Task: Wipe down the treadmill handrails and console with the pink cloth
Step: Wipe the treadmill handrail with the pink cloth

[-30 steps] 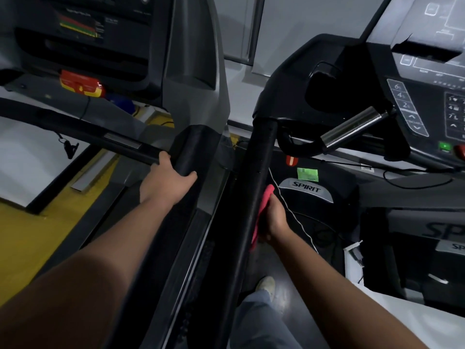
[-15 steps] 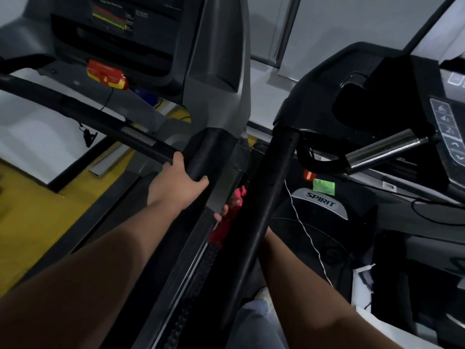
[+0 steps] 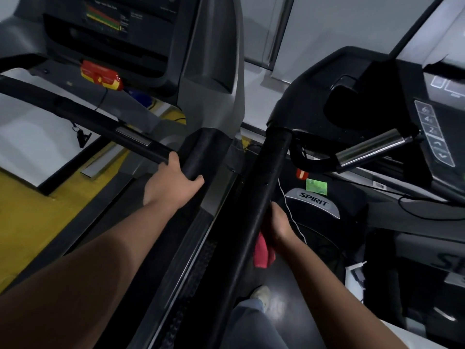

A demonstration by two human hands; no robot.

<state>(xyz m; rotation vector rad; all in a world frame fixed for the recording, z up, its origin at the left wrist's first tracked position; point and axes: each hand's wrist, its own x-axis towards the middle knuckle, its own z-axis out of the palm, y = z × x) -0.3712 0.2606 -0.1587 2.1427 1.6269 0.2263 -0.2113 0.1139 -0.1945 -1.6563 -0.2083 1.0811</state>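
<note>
The left hand (image 3: 173,183) sits furthest left, on the padded rail (image 3: 201,157) of the neighbouring treadmill. Its thumb lies on one side and its fingers curl over the top, with the arm stretched forward like a brace. Right of it, the long black handrail (image 3: 266,187) runs up the middle. The pink cloth (image 3: 263,251) is pressed against the handrail's right side, low down, bunched under the right hand (image 3: 280,222). That hand grips the cloth, its fingers reaching round to the rail's hidden side and its wrist bent inward. I judge the handrail wipe to be the step in hand. Next, the cloth should slide up the rail with steady pressure, toward the console (image 3: 437,137) at far right.
</note>
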